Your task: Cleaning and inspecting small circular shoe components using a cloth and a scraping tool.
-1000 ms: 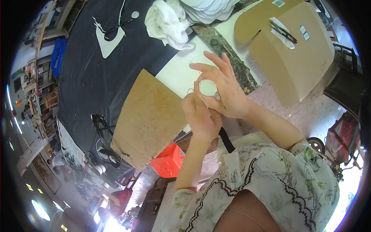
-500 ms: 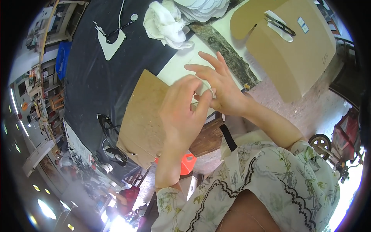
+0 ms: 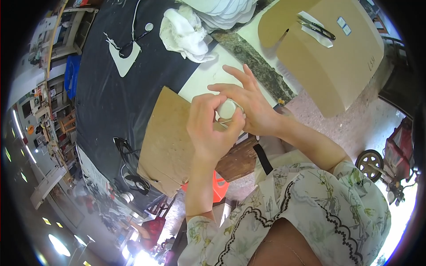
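A small white round piece (image 3: pixel 227 109) with a flat face and a thin loop or edge at its rim sits between my two hands; its exact kind I cannot make out. My left hand (image 3: pixel 206 126) pinches it with thumb and forefinger. From the other side, my right hand (image 3: pixel 257 108) presses against it near the thumb, while its upper fingers stretch away to the left. Below both hands lie a white sheet (image 3: pixel 208 73) and a brown cardboard piece (image 3: pixel 162 137).
Beyond the hands are a crumpled white cloth (image 3: pixel 179 33) and a stack of white cut pieces (image 3: pixel 228 13). Black snips (image 3: pixel 317 29) lie on cardboard (image 3: pixel 335 66) at the right. A white V-shaped piece (image 3: pixel 123 62) rests on the black table cover (image 3: pixel 106 102).
The white round piece has turned, so its flat face now shows where its edge showed before. My left fingers have shifted around it. The whole view has moved slightly.
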`<action>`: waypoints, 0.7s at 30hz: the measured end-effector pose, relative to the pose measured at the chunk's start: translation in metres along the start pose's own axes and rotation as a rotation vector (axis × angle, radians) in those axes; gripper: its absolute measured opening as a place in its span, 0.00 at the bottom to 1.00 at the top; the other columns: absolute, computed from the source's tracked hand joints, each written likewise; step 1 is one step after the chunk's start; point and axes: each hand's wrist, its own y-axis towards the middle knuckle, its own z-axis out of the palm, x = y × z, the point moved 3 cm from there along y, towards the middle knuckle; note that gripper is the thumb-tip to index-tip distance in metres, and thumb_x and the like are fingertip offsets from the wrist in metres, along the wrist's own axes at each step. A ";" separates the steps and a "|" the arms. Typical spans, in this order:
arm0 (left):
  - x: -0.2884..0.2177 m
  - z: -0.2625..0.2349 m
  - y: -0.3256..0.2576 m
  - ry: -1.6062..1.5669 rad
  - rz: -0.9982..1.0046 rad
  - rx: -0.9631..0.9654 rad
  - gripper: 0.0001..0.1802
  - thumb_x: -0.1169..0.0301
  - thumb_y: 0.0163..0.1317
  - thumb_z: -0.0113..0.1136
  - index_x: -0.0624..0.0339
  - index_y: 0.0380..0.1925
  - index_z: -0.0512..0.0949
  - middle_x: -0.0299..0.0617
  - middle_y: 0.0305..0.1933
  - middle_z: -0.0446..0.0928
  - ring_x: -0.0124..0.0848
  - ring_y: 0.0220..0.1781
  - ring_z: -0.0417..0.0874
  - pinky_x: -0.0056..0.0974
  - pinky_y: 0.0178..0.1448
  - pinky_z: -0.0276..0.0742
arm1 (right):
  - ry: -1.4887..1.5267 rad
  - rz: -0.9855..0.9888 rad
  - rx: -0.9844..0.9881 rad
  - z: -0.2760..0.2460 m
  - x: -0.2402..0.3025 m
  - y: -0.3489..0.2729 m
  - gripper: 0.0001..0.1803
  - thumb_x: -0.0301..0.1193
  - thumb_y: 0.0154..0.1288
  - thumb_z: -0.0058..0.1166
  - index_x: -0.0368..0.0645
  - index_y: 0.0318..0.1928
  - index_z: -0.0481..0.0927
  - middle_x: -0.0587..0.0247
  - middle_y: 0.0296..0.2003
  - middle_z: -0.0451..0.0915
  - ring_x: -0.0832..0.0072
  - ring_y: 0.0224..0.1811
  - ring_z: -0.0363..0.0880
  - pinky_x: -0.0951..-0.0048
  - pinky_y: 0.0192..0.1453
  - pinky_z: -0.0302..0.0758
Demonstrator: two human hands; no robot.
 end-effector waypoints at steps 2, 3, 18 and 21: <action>0.008 0.001 -0.006 -0.023 0.067 -0.044 0.17 0.72 0.42 0.68 0.60 0.35 0.76 0.39 0.34 0.74 0.29 0.27 0.71 0.32 0.26 0.67 | -0.022 -0.009 0.031 0.002 0.003 0.000 0.31 0.32 0.50 0.64 0.44 0.57 0.69 0.65 0.61 0.68 0.52 0.71 0.48 0.41 0.71 0.37; 0.011 0.002 -0.007 -0.045 0.075 -0.095 0.17 0.72 0.42 0.68 0.60 0.35 0.76 0.40 0.35 0.74 0.29 0.28 0.71 0.31 0.26 0.67 | -0.023 -0.010 0.032 0.002 0.003 0.001 0.31 0.32 0.50 0.64 0.44 0.57 0.69 0.65 0.61 0.68 0.52 0.71 0.48 0.41 0.71 0.37; 0.018 -0.017 -0.016 -0.102 0.024 -0.121 0.21 0.73 0.41 0.70 0.62 0.38 0.76 0.41 0.35 0.75 0.32 0.32 0.75 0.34 0.32 0.70 | 0.012 -0.036 -0.118 -0.007 0.001 0.003 0.23 0.30 0.51 0.62 0.43 0.50 0.76 0.66 0.49 0.77 0.56 0.69 0.56 0.44 0.72 0.36; 0.029 -0.045 -0.014 0.172 0.238 -0.028 0.18 0.78 0.41 0.68 0.63 0.36 0.75 0.42 0.32 0.74 0.35 0.33 0.75 0.35 0.33 0.69 | -0.028 -0.032 -0.149 -0.017 -0.005 0.004 0.22 0.34 0.53 0.63 0.46 0.49 0.74 0.68 0.46 0.78 0.57 0.69 0.57 0.43 0.72 0.37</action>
